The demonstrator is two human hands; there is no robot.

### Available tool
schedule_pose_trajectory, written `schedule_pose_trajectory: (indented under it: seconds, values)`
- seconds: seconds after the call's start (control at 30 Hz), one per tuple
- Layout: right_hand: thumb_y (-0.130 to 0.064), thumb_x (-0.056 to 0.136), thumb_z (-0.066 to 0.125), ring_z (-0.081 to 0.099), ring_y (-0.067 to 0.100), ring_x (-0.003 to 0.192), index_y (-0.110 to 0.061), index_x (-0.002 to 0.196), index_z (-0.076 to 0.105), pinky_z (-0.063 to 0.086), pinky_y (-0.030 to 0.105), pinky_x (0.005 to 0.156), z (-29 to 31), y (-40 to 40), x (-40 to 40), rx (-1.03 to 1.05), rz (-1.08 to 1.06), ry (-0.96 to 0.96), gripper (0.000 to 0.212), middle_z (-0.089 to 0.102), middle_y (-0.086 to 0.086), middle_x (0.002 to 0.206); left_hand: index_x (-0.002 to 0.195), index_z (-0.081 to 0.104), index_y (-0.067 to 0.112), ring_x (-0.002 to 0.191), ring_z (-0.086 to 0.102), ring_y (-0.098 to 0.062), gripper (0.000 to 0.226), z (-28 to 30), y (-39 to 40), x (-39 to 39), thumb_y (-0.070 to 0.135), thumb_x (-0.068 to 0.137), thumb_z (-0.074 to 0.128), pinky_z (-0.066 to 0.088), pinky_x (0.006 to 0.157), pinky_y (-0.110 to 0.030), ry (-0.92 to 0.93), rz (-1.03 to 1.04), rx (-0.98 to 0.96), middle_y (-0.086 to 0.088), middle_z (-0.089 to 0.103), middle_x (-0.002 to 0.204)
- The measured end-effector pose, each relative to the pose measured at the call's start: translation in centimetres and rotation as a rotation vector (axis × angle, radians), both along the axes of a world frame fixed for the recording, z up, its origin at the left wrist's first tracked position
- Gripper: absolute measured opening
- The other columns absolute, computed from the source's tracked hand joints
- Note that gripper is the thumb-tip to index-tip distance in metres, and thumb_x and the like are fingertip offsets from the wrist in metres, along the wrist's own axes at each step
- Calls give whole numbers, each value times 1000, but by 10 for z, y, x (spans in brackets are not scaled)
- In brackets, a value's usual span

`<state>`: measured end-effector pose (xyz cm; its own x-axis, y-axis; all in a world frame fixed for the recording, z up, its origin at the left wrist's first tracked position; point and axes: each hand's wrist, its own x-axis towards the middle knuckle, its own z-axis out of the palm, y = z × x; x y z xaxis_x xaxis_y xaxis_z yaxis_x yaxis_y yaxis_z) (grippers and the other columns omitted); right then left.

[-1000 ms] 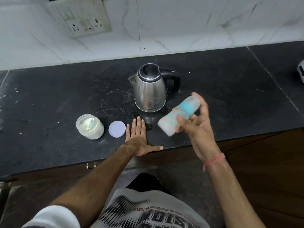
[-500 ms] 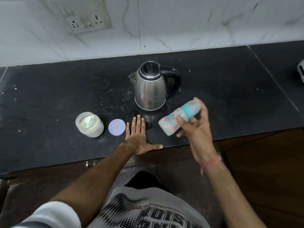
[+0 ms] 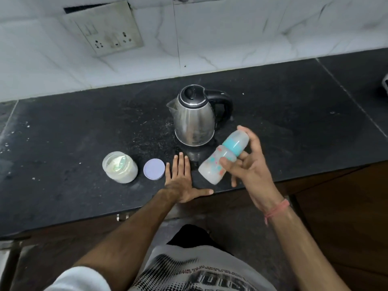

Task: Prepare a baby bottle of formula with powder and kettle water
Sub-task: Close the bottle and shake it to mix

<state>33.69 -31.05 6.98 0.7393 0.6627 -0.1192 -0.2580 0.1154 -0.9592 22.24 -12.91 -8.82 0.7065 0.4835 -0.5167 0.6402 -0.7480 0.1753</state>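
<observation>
Above counter edge: right hand (image 3: 248, 171) grips one baby bottle (image 3: 223, 157), tilted, capped. Left hand (image 3: 180, 181) flat, fingers spread on counter (image 3: 63, 133). One kettle (image 3: 194, 117), one powder jar (image 3: 120, 166), one lid (image 3: 154, 169).

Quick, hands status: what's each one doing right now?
Left hand: open, flat on the counter, holding nothing.
Right hand: closed around the baby bottle, held tilted above the counter.

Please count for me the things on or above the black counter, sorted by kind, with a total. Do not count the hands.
Kettle: 1
Baby bottle, held tilted by the right hand: 1
Open powder jar: 1
Loose lid: 1
Total: 4
</observation>
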Motion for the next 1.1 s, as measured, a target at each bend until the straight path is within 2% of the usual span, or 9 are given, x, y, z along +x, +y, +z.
schedule_pose_trajectory:
  seconds: [0.13, 0.27, 0.4, 0.53, 0.67, 0.8, 0.93, 1.0, 1.1]
  values:
    - [-26, 94, 85, 72, 25, 110, -34, 161, 33, 57, 27, 52, -2, 1, 6, 37, -268, 106, 85, 73, 9, 130, 170, -33, 8, 164, -43, -27, 173, -2, 0, 0, 120, 60, 38, -19, 135, -60, 6, 4, -4, -10, -43, 178]
    - [-15, 86, 85, 77, 23, 102, -38, 160, 38, 56, 27, 50, -2, -5, 1, -59, 80, 35, 89, 80, 5, 119, 171, -32, 8, 164, -42, -28, 174, -3, 1, 0, 120, 59, 38, -19, 135, -60, 3, -2, 6, -11, -41, 179]
    - [-21, 94, 81, 73, 21, 106, -34, 160, 35, 59, 27, 55, -4, 5, -1, 22, -215, 138, 81, 74, 7, 127, 170, -33, 7, 164, -42, -28, 171, -3, 0, 1, 120, 61, 37, -20, 135, -60, 8, 1, 9, -11, -42, 178]
    - [-2, 96, 79, 78, 25, 103, -36, 162, 35, 62, 31, 57, -8, 8, -7, -30, 58, 24, 86, 76, 14, 125, 171, -32, 9, 165, -41, -28, 171, 0, 1, 1, 117, 63, 44, -21, 135, -58, 3, 1, 4, -12, -41, 179]
    - [-5, 101, 75, 76, 25, 109, -34, 163, 29, 67, 34, 67, -7, 12, -2, 21, -152, 93, 82, 69, 13, 131, 170, -34, 8, 164, -41, -29, 172, -2, 1, 1, 120, 61, 39, -21, 135, -59, 14, -3, 6, -12, -42, 178]
    - [0, 94, 79, 77, 28, 100, -32, 164, 30, 63, 32, 59, -4, 1, 3, -50, 206, -51, 92, 74, 19, 129, 171, -31, 8, 165, -40, -29, 172, -3, 2, 1, 118, 62, 45, -21, 135, -59, 11, 0, 11, -12, -41, 179]
    - [-20, 93, 77, 72, 25, 110, -35, 166, 27, 60, 27, 56, 4, -9, 18, 37, -59, 45, 90, 71, 13, 133, 169, -33, 7, 164, -42, -29, 171, 0, 1, 1, 118, 63, 42, -20, 135, -60, 20, -1, -17, -12, -43, 178]
    - [-19, 92, 78, 74, 20, 104, -36, 165, 28, 58, 27, 52, 6, -10, 20, -10, -1, 9, 89, 73, 13, 128, 169, -34, 7, 164, -42, -29, 171, 2, 1, 1, 118, 64, 43, -21, 135, -60, 23, -1, -12, -12, -43, 178]
    - [-11, 90, 80, 75, 26, 105, -35, 164, 33, 58, 28, 51, 8, -12, 18, 2, 68, -18, 91, 72, 20, 132, 169, -33, 6, 165, -41, -29, 171, 3, 0, 2, 117, 64, 42, -20, 135, -60, 31, -5, -3, -12, -43, 178]
